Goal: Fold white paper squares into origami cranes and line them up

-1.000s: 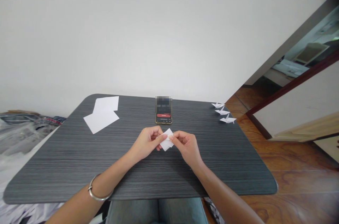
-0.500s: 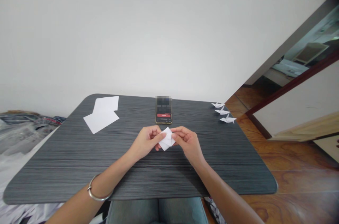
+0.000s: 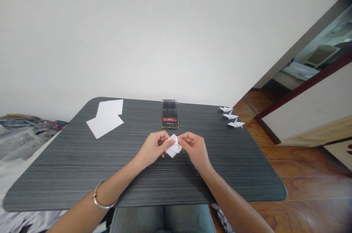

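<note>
Between my two hands is a small folded piece of white paper (image 3: 173,150), roughly diamond-shaped, with layered flaps and creases showing. My left hand (image 3: 154,147) pinches its left side, thumb on top and fingers curled beneath. On the right side, my right hand (image 3: 194,148) grips the paper's edge between thumb and fingertips. Both hands are above the dark table, just in front of a phone (image 3: 169,123). The underside of the paper is hidden by my fingers.
Two white paper sheets (image 3: 106,124) overlap on the left of the dark wood-grain table (image 3: 82,174). Three folded paper cranes (image 3: 230,116) stand in a row near the right edge. A white wall (image 3: 165,42) rises behind the table. Plastic-wrapped items (image 3: 22,145) lie at the left.
The right fingers have shifted slightly along the paper's upper right edge, curling a little more. The folded paper has tilted slightly; everything else stays in place.
</note>
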